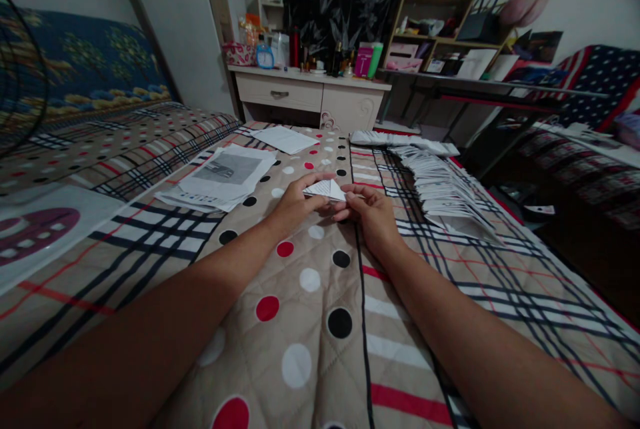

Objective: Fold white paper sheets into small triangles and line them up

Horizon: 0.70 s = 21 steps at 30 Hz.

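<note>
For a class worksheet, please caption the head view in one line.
Left hand and right hand hold folded paper over a patterned quilt, between printed sheets and a row of papers.

The left hand [293, 201] and right hand [375, 214] are both bare, each with slender fingers and a rounded thumb. The left wrist [270, 226] and right wrist [396, 249] are bare too, narrower than the arms behind them. The left forearm [200, 296] and right forearm [460, 312] are uncovered and smooth in outline, widening evenly from wrist towards elbow. The skin looks plain along both. Fingernail detail is too small to tell.
</note>
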Available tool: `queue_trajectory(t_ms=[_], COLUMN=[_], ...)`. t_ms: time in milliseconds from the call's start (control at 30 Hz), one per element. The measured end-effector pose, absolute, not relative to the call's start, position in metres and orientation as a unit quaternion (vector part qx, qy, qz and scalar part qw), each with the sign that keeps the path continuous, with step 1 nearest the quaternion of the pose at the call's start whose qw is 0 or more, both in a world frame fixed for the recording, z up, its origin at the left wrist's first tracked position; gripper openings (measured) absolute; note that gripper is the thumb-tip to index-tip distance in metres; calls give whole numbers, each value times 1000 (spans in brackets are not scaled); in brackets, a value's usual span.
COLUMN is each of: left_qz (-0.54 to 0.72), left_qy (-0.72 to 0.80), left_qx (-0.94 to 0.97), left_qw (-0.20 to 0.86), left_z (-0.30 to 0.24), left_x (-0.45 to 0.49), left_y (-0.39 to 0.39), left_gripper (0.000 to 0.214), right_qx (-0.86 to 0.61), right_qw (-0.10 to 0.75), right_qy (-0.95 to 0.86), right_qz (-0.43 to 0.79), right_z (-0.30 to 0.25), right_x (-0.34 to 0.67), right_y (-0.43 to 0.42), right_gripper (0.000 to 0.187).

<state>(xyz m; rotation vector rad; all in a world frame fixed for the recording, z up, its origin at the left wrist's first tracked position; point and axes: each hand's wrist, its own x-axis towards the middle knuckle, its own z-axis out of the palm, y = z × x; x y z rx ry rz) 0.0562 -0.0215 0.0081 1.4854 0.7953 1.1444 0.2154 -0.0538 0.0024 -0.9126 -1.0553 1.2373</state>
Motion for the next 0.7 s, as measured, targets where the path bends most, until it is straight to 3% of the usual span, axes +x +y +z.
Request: queue_trajectory(t_ms=[200,367,567,700], left_qz=[562,542,424,389], left_qy=[307,404,445,451], left_qx=[547,601,728,766], left_qw=[540,427,303,242], left_z=[7,8,9,6], left_x=[59,56,57,59], left_y=[-19,-17,-22,-23], left_gripper=[45,27,27,15], right_qx=[-380,-410,-513,-553], right_qw=[555,501,486,481], right_qy=[-503,-558,-645,-658], right_qz=[543,519,292,172], right_z=[9,11,7,4], right_x=[210,202,196,200], right_y=[-61,-67,-70,-67], right_gripper=[32,39,31,20])
